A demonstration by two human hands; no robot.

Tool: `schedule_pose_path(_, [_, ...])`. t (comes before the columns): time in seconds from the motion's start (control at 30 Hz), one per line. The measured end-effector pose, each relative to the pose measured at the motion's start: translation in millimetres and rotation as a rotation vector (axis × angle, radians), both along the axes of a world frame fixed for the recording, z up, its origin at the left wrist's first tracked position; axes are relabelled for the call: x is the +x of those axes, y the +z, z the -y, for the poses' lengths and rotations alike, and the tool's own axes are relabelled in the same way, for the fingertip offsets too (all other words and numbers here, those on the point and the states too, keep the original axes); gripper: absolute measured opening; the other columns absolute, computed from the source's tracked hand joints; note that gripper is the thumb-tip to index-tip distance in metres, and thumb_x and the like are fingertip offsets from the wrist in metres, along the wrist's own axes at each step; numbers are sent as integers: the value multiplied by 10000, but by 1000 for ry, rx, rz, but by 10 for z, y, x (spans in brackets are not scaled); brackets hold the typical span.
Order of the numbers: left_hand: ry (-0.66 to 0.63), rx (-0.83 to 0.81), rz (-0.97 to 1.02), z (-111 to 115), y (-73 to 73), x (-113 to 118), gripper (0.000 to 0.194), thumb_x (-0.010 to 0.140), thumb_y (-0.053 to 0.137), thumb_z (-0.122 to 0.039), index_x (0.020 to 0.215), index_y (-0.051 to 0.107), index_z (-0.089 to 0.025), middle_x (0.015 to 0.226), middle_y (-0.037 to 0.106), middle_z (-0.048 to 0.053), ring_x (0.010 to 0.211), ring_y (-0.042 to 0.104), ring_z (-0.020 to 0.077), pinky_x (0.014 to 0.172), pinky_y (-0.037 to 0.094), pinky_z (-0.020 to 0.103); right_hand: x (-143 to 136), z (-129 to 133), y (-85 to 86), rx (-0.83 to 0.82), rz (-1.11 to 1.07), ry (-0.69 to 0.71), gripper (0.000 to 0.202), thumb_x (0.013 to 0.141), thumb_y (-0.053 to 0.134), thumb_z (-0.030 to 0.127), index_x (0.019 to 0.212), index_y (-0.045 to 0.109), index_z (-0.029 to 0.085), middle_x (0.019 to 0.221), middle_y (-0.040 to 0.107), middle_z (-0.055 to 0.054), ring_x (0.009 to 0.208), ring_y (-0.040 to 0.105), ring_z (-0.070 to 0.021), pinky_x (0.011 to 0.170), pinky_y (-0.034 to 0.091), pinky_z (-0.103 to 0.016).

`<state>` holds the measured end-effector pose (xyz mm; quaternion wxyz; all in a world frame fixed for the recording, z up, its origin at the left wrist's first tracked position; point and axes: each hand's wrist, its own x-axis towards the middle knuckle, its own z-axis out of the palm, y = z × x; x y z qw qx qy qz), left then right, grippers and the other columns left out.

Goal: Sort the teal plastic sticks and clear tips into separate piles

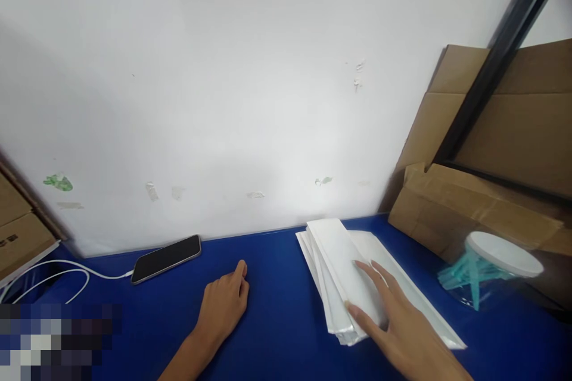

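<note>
A loose stack of white padded envelopes (328, 262) lies fanned out on the blue table (272, 309), right of the middle. My right hand (393, 309) is over the stack with thumb and fingers spread, its fingertips at the top envelope. Whether they press on it I cannot tell. My left hand (226, 300) rests on the table to the left of the stack, its fingers curled in and nothing showing in it. Beyond it lies a dark-screened phone (167, 259), close to the wall.
A white cable (107, 275) runs from the phone to the left edge. At the right stands a clear jar (487, 277) with a white lid and teal pieces inside. Cardboard (473, 202) and a black frame bar (487, 65) are behind it. Another cardboard box (24, 232) is far left.
</note>
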<state>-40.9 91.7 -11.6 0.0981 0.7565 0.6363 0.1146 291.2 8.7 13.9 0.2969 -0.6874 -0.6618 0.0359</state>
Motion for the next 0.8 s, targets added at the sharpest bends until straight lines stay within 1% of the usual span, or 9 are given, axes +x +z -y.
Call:
schedule_pose_path(0.1, [2, 3, 8, -1, -5, -1, 240, 981, 273, -185, 1044, 505, -202, 784, 687, 27, 677, 653, 181, 605, 356, 278, -42, 1, -31, -73, 39, 16, 658, 873, 570, 557, 1485, 423, 365, 1545, 442, -101, 1288, 559, -380, 932, 566, -497])
schedule_pose_path(0.2, [0, 11, 22, 1, -11, -5, 222, 980, 281, -191, 1019, 499, -211, 769, 678, 17, 656, 640, 177, 595, 342, 278, -58, -11, 13, -43, 23, 12, 622, 900, 535, 512, 1480, 413, 321, 1521, 471, -102, 1298, 552, -367, 974, 535, -510])
schedule_pose_path(0.3, [-2, 19, 49, 3, -25, -13, 213, 973, 290, -191, 1011, 499, -214, 747, 666, 11, 631, 619, 178, 587, 324, 281, -35, -36, 25, 3, -6, 12, 596, 888, 549, 486, 1440, 455, 283, 1459, 541, -100, 1277, 572, -360, 989, 524, -506])
schedule_pose_path(0.4, [3, 22, 92, 3, -44, -23, 202, 963, 307, -194, 989, 507, -216, 731, 651, 10, 609, 595, 174, 582, 304, 282, -15, -38, 41, 60, -49, -22, 570, 856, 579, 490, 1384, 514, 286, 1408, 592, -89, 1235, 606, -362, 963, 545, -485])
schedule_pose_path(0.5, [14, 23, 164, 9, -53, -32, 187, 948, 335, -204, 971, 520, -213, 715, 638, 16, 587, 564, 174, 582, 291, 288, -7, 11, 129, 107, -120, -65, 568, 830, 595, 537, 1343, 549, 299, 1398, 606, -73, 1246, 596, -370, 973, 546, -500])
schedule_pose_path(0.6, [17, 18, 293, 35, -29, -35, 180, 939, 360, -231, 977, 535, -213, 699, 616, 9, 581, 536, 171, 593, 302, 291, 0, 98, 270, 133, -221, -54, 588, 818, 626, 555, 1341, 554, 298, 1419, 593, -72, 1296, 550, -379, 1024, 513, -535])
schedule_pose_path(0.67, [7, -1, 419, 61, 5, -35, 189, 948, 374, -286, 995, 547, -227, 666, 577, -16, 582, 522, 162, 604, 328, 282, -18, 162, 358, 137, -309, -4, 569, 816, 644, 540, 1327, 562, 302, 1435, 578, -76, 1317, 530, -378, 1041, 494, -548])
schedule_pose_path(0.73, [-17, -52, 576, 87, 40, -40, 245, 959, 369, -373, 1016, 563, -233, 652, 554, -30, 572, 518, 149, 595, 367, 265, -97, 222, 411, 108, -408, 78, 536, 807, 666, 523, 1291, 585, 307, 1452, 562, -83, 1348, 497, -375, 1071, 458, -556])
schedule_pose_path(0.8, [-48, -138, 741, 102, 56, -58, 346, 947, 358, -461, 1022, 585, -211, 687, 591, -13, 546, 529, 139, 528, 387, 250, -264, 278, 400, 29, -536, 183, 487, 788, 690, 531, 1219, 626, 314, 1464, 548, -98, 1373, 468, -373, 1089, 433, -547])
